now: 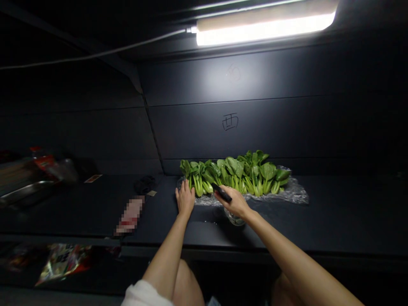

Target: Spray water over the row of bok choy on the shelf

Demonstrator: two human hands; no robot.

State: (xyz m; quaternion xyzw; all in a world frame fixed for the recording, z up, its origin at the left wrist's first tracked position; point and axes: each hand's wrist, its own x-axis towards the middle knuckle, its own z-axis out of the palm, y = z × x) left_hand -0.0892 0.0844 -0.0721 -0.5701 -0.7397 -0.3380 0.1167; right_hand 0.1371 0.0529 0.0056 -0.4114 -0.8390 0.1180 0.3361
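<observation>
The open left hand [185,197] lies flat beside a long row of leafy green bok choy [236,176], which all look whole on crinkly clear plastic wrap [296,193], and the right hand [231,203] grips a thin black handle [222,192] over a clear glass bowl [235,219].

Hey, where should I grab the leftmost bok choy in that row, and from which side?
Grip the leftmost bok choy low on its pale stalks, coming from the near side with your left hand, since your right hand holds a black handle. The stalks point toward you on the plastic sheet, while the thin leaves fan away and would likely tear.
</observation>
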